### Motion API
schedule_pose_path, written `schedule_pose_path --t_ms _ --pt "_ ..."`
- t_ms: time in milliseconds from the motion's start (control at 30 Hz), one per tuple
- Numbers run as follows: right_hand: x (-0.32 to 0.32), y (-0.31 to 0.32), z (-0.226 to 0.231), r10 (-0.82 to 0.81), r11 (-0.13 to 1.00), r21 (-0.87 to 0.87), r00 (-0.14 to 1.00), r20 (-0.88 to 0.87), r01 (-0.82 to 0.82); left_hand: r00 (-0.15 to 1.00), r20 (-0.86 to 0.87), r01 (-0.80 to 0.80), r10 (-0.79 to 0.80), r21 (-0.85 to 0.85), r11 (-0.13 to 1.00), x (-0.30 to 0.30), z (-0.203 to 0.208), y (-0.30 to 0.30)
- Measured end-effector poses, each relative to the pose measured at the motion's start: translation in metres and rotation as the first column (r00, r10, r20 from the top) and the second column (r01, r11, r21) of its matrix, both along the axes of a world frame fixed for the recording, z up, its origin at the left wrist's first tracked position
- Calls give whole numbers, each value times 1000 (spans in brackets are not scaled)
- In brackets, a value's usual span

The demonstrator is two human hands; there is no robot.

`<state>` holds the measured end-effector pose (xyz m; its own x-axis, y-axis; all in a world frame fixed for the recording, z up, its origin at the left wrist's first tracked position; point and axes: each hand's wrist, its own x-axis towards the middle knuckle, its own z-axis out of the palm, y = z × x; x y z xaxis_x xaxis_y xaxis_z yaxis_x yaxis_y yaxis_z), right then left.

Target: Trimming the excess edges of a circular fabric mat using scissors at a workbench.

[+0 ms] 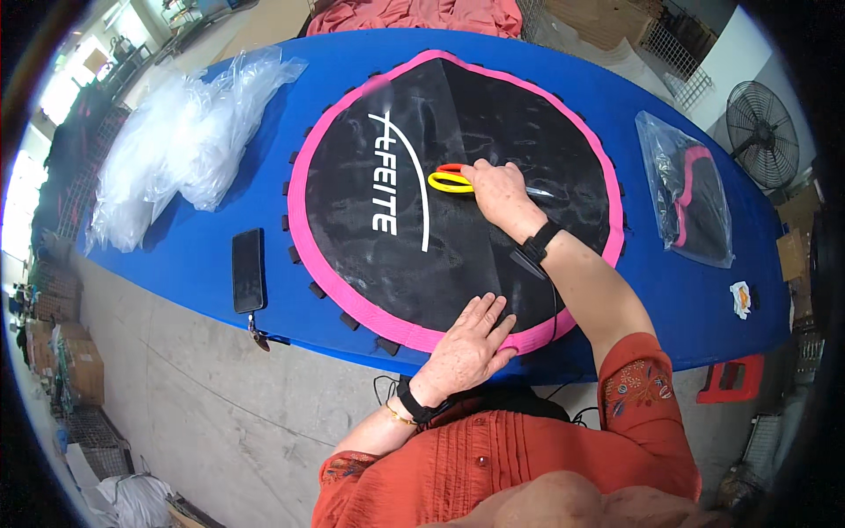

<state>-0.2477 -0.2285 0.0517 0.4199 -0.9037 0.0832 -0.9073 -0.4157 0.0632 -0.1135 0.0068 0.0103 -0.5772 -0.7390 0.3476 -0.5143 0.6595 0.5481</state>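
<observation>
A round black trampoline mat point(519, 132) with a pink edge band and small black tabs round its rim lies spread on the blue table. My right hand point(502, 194) is over the middle of the mat, closed round a pair of scissors point(451, 183). Their yellow and red handle loops stick out to the left of it, and a bit of blade shows on the right; the middle is hidden by my fingers. Palm down, with fingers stretched out, my left hand point(468, 345) rests on the mat's near pink edge.
Clear plastic bags point(189, 145) are heaped on the table's left, with a black phone point(248, 271) nearer me. At the right lie a bagged black-and-pink piece point(691, 198) and a crumpled wrapper point(740, 300). A fan point(762, 134) stands beyond; a red plastic stool point(731, 380) sits below the table edge.
</observation>
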Motion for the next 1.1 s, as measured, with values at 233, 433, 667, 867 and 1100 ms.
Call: schedule_pose_path --t_ms 233,433,667,867,1100 --pt "-11 -34 -16 -86 993 -84 996 12 86 1000 17 0 0 -2 1000 0 4 -1" --pt "-31 -55 -25 -137 982 -128 990 21 138 999 35 -3 3 -3 1000 1 4 -1" --pt "-38 -70 -27 -178 973 -152 984 -9 175 999 34 4 -4 -7 1000 -1 3 0" --pt "-52 -37 -27 -43 985 -163 998 39 49 998 65 -2 2 -6 1000 0 7 1" --pt "-77 23 -13 56 988 -143 997 50 -49 998 70 0 2 -28 1000 0 5 0"
